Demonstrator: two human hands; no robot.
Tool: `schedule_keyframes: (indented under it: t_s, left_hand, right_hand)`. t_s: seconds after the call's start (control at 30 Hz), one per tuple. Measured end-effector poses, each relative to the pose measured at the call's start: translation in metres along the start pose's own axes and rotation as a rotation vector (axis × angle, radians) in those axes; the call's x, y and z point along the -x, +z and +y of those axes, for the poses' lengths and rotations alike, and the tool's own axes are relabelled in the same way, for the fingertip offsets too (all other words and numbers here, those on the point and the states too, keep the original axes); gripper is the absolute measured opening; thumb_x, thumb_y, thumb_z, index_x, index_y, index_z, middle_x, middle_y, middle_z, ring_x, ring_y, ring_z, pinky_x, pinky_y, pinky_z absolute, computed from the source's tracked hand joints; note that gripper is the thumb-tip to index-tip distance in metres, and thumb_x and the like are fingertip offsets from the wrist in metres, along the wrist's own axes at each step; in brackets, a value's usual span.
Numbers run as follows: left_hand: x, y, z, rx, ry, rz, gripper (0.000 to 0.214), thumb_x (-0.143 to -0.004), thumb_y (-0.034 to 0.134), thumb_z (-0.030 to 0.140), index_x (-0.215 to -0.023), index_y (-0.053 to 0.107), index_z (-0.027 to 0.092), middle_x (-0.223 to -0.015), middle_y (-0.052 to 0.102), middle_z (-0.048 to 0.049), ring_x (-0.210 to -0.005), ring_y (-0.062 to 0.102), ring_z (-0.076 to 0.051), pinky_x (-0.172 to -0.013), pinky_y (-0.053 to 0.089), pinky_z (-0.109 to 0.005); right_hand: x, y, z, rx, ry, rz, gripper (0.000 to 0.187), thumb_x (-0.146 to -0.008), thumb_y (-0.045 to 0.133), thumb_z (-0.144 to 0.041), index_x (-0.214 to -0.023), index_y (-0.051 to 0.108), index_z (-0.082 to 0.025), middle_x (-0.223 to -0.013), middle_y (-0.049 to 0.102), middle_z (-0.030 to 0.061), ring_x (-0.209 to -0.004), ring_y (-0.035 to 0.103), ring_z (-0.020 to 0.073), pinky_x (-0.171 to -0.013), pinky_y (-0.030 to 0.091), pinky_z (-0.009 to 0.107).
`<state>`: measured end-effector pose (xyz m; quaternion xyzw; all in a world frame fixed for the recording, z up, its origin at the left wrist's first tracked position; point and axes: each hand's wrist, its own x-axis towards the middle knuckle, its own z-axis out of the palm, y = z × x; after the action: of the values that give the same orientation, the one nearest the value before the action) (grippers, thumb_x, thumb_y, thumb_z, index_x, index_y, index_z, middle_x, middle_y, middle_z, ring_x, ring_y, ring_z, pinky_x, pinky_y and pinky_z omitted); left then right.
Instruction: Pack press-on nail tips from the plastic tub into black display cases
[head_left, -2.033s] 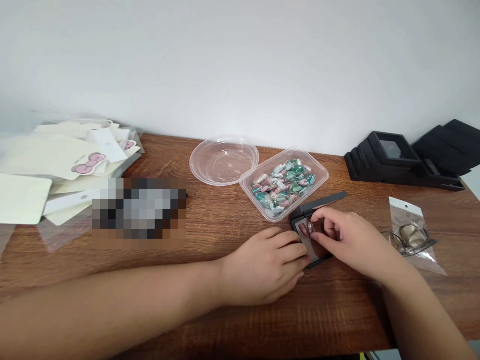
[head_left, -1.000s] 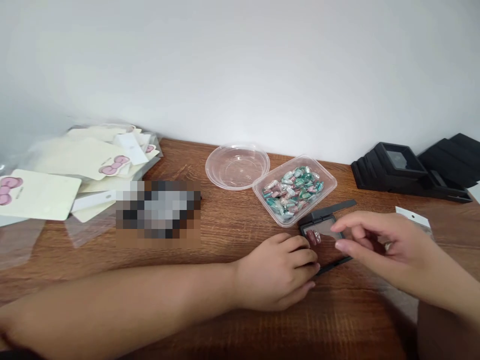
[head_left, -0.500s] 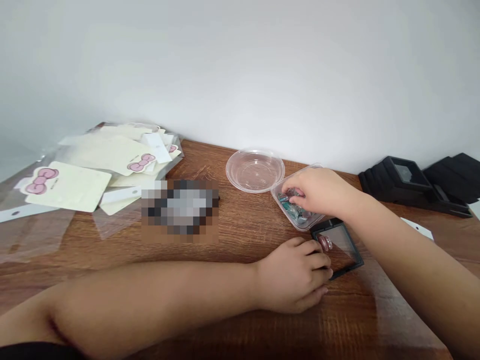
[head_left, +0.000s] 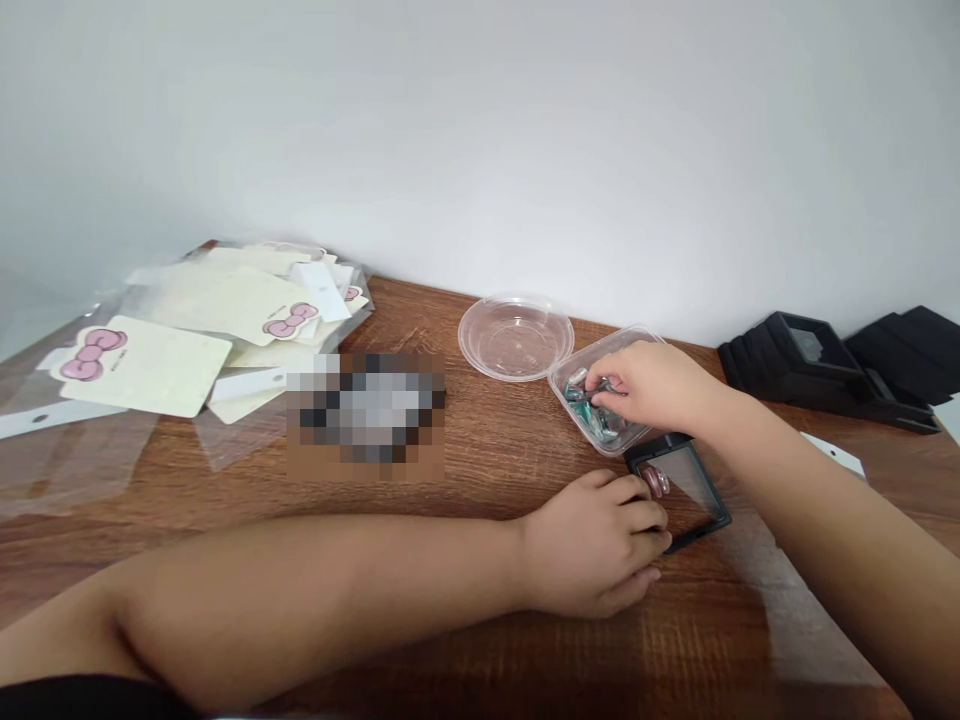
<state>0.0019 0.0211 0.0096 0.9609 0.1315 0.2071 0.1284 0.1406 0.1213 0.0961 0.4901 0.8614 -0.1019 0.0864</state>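
Observation:
My left hand (head_left: 600, 545) rests on the wooden table (head_left: 465, 470) with curled fingers pressed on the left edge of a small black frame box (head_left: 686, 490). Pink press-on nails (head_left: 657, 481) lie in the box's near-left corner. My right hand (head_left: 652, 385) reaches into a clear rectangular container (head_left: 581, 395) of green, silver and pink press-on nails. Its fingertips are pinched together among the nails; what they hold is too small to make out.
An empty round clear tub (head_left: 514, 337) stands just left of the container. Cream cards with pink bows in clear bags (head_left: 187, 340) pile at the back left. Stacked black boxes (head_left: 825, 365) sit at the back right. A pixelated patch (head_left: 367, 410) covers something mid-table.
My right hand left the black box and reached up into the container of nails, fingers now pinching among them. My left hand stayed on the box. The view shifted left.

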Motion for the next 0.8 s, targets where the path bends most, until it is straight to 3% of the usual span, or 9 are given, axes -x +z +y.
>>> schedule_keyframes:
  t_s: [0.17,0.43,0.8]
  left_hand:
    - [0.0,0.001,0.0,0.003,0.006,0.002,0.026,-0.099,0.059,0.038,-0.112,0.068,0.018,-0.117,0.071,-0.0036,-0.113,0.058,-0.022,-0.081,0.042,-0.036]
    - [0.0,0.002,0.0,0.026,0.0,0.003,0.025,-0.098,0.06,0.037,-0.111,0.068,0.017,-0.115,0.071,-0.0012,-0.111,0.058,-0.022,-0.083,0.042,-0.037]
    - [0.0,0.001,-0.001,0.016,-0.004,0.008,0.026,-0.098,0.06,0.037,-0.112,0.068,0.018,-0.116,0.071,-0.0018,-0.11,0.058,-0.022,-0.081,0.041,-0.036]
  right_hand:
    - [0.009,-0.01,0.006,-0.207,0.023,0.007,0.01,-0.084,0.071,-0.024,-0.093,0.075,-0.021,-0.06,0.051,-0.006,-0.053,0.043,0.0098,-0.058,0.029,0.027]
    - [0.026,-0.009,0.019,-0.69,-0.051,0.048,0.015,-0.084,0.069,-0.031,-0.093,0.069,-0.019,-0.057,0.034,-0.0104,-0.052,0.032,0.0086,-0.054,0.029,0.026]
    - [0.02,-0.006,0.017,-0.441,0.079,0.012,0.012,-0.082,0.072,-0.03,-0.084,0.07,-0.018,-0.053,0.045,-0.0093,-0.047,0.035,0.0067,-0.052,0.028,0.024]
